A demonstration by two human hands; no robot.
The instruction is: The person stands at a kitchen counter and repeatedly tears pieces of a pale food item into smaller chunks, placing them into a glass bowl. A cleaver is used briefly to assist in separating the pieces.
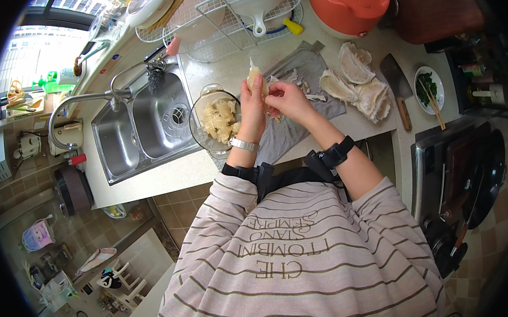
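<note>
My left hand (253,110) grips a pale pomelo segment (255,76) upright between thumb and fingers, with a torn strip of membrane rising from its tip. At the segment's lower edge, my right hand (293,102) pinches with thumb and forefinger; what exactly lies between those fingertips is hidden. Just left of my left hand is a glass bowl (210,88) with peeled pomelo flesh (219,120) in it. Beneath both hands a grey cloth (281,138) covers part of the counter, and scraps of membrane (316,97) lie on it.
Thick pomelo rind pieces (371,98) sit right of the cloth, beside a cleaver (398,88). Farther right, chopsticks rest across a plate (439,84) of greens. A double steel sink (158,153) is at left. Behind stand a wire dish rack (217,8) and a red-lidded appliance (347,6).
</note>
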